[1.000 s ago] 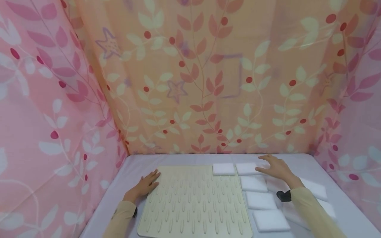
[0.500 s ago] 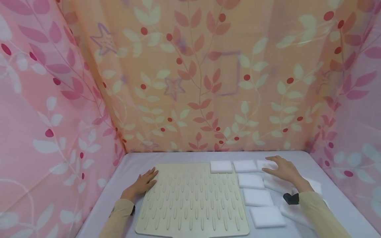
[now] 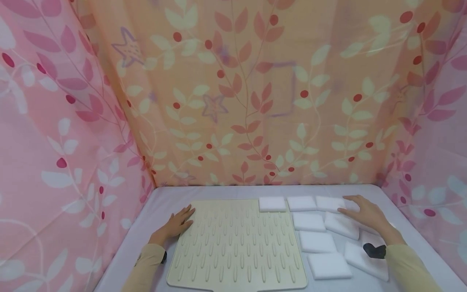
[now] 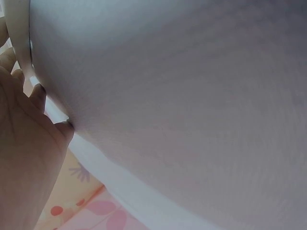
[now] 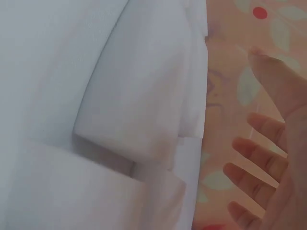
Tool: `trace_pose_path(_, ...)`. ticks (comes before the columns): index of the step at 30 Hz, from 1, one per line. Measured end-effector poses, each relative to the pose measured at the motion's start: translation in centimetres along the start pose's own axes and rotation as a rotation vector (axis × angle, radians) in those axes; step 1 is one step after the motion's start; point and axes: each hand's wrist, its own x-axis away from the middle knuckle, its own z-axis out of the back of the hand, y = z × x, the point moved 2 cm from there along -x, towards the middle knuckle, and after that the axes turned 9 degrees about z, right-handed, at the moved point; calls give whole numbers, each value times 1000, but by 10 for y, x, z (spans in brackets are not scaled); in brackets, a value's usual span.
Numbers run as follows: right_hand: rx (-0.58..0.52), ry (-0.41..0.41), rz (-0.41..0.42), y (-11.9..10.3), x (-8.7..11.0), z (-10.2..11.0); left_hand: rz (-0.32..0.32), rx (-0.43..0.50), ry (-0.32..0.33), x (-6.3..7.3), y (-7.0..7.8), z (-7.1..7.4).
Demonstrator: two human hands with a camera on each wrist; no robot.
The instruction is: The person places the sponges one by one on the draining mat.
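A cream mat [image 3: 237, 243] with rows of raised oval ribs lies on the white-covered table. My left hand [image 3: 176, 223] rests at its upper left edge, fingers extended over the rim; the left wrist view shows this hand [image 4: 29, 129] from the side. One white sponge-like block [image 3: 272, 204] sits on the mat's back right corner. Beside it, two more blocks, a nearer one [image 3: 301, 203] and a farther one [image 3: 329, 204], continue the back row. My right hand [image 3: 366, 213] hovers right of the farther block, fingers loosely spread and holding nothing, as the right wrist view also shows.
More white blocks lie right of the mat, including one beside its edge [image 3: 309, 222], a tilted one [image 3: 342, 225] and a front one [image 3: 330, 265]. Flowered curtains [image 3: 233, 101] enclose the table at the back and both sides.
My right hand has moved to the right along the back row, uncovering the blocks there. My left hand stays at the mat's edge. The head view has shifted slightly.
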Motion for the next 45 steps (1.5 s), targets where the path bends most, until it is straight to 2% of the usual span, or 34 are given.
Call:
trace_pose_path(6, -40, -24, -53, 15, 15, 3, -1, 30, -19, 1, 1, 1)
trace_pose_path(15, -75, -26, -86, 33, 38, 8, -3, 3, -1, -2, -3, -3)
trace_pose_path(28, -108, 78, -14, 67, 70, 1, 1, 4, 12, 1, -1, -2)
trace_pose_path(35, -118, 35, -75, 79, 80, -2, 4, 1, 8, -1, -1, -2)
trace_pose_path(41, -113, 73, -69, 87, 86, -2, -5, 24, -4, 2, 1, -1)
trace_pose_path(45, -125, 25, -93, 88, 86, 1, -22, 29, 11, 3, 2, 0)
